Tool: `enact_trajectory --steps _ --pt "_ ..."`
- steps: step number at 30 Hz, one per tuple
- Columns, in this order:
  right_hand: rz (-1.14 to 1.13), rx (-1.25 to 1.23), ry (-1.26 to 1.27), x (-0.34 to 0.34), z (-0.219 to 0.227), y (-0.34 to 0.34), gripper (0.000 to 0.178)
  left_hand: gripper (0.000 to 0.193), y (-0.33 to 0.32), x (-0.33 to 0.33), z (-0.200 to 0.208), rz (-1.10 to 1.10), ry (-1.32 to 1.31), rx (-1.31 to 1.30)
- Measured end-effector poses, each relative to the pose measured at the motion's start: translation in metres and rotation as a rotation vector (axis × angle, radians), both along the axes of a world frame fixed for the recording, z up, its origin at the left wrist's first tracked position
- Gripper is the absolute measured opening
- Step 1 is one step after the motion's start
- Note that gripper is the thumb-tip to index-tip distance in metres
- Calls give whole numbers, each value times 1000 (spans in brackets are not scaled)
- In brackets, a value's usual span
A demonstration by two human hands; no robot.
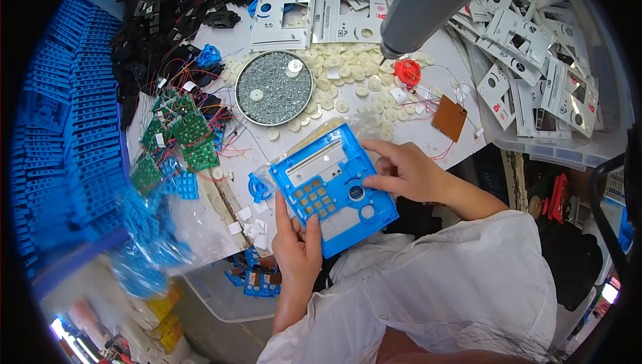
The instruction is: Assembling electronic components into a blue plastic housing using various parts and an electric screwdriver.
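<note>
Well, a big white table (pixel 418 133) fills the middle, crowded with small parts. Along its left side rise tall stacks of blue plastic pieces (pixel 83 123). At the right sits a clear bin (pixel 558 155) heaped with white plates (pixel 518 39). A fat grey tool (pixel 435 9) points down over the back of the table.

The blue panel (pixel 344 170) is up in both hands at the near edge of the table, tilted, with square holes and round holes in it. Behind it is a round dish (pixel 237 93).

The left hand (pixel 297 250) pinches the panel's lower left edge, thumb on top by the little squares. The right hand (pixel 404 173) pinches the right edge, thumb near a round hole.

Green boards (pixel 192 133) with wires lie to the left, and a brown square (pixel 449 118) lies to the right. A red round piece (pixel 406 73) sits near the tool's tip. Pale discs (pixel 341 106) spread beside the dish, and tiny screws (pixel 277 100) fill it.
</note>
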State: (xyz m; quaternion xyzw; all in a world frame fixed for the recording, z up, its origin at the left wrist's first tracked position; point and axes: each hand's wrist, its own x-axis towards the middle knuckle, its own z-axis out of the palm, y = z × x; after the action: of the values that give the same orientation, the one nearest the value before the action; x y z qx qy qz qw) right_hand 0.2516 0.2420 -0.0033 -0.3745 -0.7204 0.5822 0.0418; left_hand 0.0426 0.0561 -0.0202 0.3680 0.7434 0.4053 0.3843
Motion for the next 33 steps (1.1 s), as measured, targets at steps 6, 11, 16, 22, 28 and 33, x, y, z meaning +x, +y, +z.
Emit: enact_trajectory --steps 6,11,16,22,28,33 --pt "16 263 3 -15 -6 -3 70 70 8 -8 -2 -5 147 -66" --pt "122 529 8 -16 -19 5 53 71 20 -11 1 -20 186 -71" --pt "218 612 -11 -12 -18 3 46 75 13 -8 2 -41 249 -87" --pt "333 712 -70 -19 -13 9 46 73 18 -7 12 -23 271 -217" --pt "413 782 -163 -25 -10 3 46 50 5 -19 -14 -480 850 160" --pt "413 736 -185 -23 -16 7 45 45 4 -17 -13 -496 879 117"
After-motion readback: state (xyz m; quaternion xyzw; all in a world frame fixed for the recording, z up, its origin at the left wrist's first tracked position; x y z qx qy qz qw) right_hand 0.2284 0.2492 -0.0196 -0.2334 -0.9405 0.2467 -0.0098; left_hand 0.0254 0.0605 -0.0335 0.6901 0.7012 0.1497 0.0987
